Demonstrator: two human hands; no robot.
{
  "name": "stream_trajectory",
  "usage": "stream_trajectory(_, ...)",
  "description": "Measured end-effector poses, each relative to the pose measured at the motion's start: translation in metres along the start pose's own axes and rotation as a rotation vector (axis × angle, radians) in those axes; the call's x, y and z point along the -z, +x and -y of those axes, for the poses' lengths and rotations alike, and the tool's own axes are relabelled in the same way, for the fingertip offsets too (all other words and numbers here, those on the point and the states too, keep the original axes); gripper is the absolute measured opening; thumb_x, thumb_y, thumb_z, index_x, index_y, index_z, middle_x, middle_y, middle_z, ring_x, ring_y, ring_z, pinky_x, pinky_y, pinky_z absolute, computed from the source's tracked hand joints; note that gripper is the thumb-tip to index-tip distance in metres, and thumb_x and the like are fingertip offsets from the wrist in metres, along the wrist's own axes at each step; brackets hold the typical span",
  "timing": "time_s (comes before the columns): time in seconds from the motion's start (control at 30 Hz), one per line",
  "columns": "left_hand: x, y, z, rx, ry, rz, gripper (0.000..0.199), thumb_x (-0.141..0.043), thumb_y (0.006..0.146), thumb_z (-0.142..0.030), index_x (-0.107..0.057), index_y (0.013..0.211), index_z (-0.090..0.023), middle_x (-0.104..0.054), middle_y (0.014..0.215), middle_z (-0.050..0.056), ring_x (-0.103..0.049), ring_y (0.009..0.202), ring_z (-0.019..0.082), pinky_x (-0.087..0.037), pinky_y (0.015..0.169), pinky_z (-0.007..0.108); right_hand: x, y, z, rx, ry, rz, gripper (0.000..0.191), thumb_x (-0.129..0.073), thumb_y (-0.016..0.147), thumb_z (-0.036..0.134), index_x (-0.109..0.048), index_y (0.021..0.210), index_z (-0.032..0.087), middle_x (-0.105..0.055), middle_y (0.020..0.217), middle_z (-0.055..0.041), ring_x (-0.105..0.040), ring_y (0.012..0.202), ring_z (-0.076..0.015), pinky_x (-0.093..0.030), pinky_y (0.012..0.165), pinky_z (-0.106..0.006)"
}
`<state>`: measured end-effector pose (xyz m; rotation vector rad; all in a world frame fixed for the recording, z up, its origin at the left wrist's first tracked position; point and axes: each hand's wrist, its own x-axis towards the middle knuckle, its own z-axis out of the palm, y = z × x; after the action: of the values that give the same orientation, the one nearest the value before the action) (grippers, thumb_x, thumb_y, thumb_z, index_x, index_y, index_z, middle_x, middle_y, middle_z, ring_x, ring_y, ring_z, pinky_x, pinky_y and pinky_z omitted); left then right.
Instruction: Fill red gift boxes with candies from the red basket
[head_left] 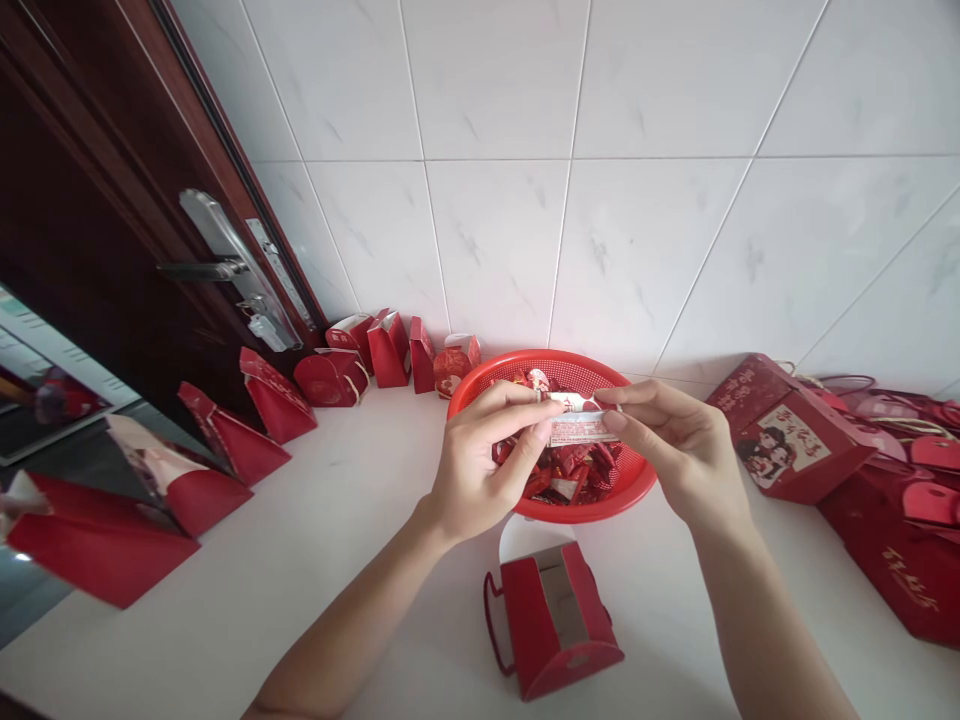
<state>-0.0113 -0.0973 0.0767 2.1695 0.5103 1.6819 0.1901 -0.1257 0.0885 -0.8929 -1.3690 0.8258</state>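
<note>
Between my left hand and my right hand is a small wrapped candy, with a white label strip of fine print facing me. Thumb and fingers of each hand pinch one end of it. Right below, a red plastic basket holds many red-wrapped candies; my hands partly cover it. Nearer to me stands a small red gift box with its top open and a dark red cord handle at its side. Its visible inside shows no candy.
Several red gift boxes line the table's left and back edges, by a dark wooden door with a metal handle. On the right lie a larger printed red box and a pile of flat red boxes. A tiled wall rises behind.
</note>
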Motion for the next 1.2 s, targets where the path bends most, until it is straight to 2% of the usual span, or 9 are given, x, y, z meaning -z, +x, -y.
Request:
stream_trajectory(0.3, 0.0009, 0.0003, 0.0018, 0.004, 0.002, 0.014, 0.026, -0.063, 0.095, -0.011, -0.078, 0.113, -0.023, -0.072, 0.097, 0.005, -0.066, 0.082, 0.014, -0.058, 0.069, 0.028, -0.0019, 0.0026, 0.0011, 0.037, -0.015, -0.015, 0.012, -0.079, 0.086, 0.034, -0.080, 0.091, 0.023, -0.081, 0.087, -0.0047, -0.076, 0.074, -0.0195, -0.063, 0.065, -0.027)
stream_trajectory(0.8, 0.0035, 0.0004, 0.0031, 0.059, -0.060, 0.046, 0.030, -0.059, 0.097, -0.010, -0.078, 0.116, -0.025, -0.071, 0.098, 0.005, -0.064, 0.083, 0.013, -0.055, 0.067, 0.025, -0.0023, 0.0036, -0.0001, 0.012, -0.007, -0.014, 0.011, -0.080, 0.086, 0.033, -0.080, 0.090, 0.023, -0.081, 0.085, -0.0037, -0.075, 0.072, -0.0171, -0.062, 0.064, -0.024)
stream_trajectory(1.03, 0.0037, -0.0003, 0.0023, 0.086, -0.057, 0.046, 0.027, -0.060, 0.098, -0.015, -0.078, 0.114, -0.026, -0.072, 0.100, 0.006, -0.065, 0.082, 0.014, -0.056, 0.066, 0.027, -0.0023, 0.0033, -0.0002, 0.022, 0.002, -0.014, 0.012, -0.080, 0.085, 0.034, -0.080, 0.090, 0.023, -0.082, 0.089, -0.0044, -0.076, 0.073, -0.0176, -0.063, 0.065, -0.025)
stream_trajectory(1.2, 0.0041, -0.0004, 0.0032, 0.085, -0.051, 0.050, 0.026, -0.059, 0.099, -0.016, -0.078, 0.114, -0.025, -0.071, 0.100, 0.006, -0.065, 0.081, 0.014, -0.055, 0.065, 0.026, -0.0011, 0.0034, -0.0006, 0.031, -0.049, -0.024, 0.017, -0.078, 0.087, 0.040, -0.079, 0.089, 0.023, -0.081, 0.085, -0.0048, -0.076, 0.074, -0.0202, -0.062, 0.064, -0.028)
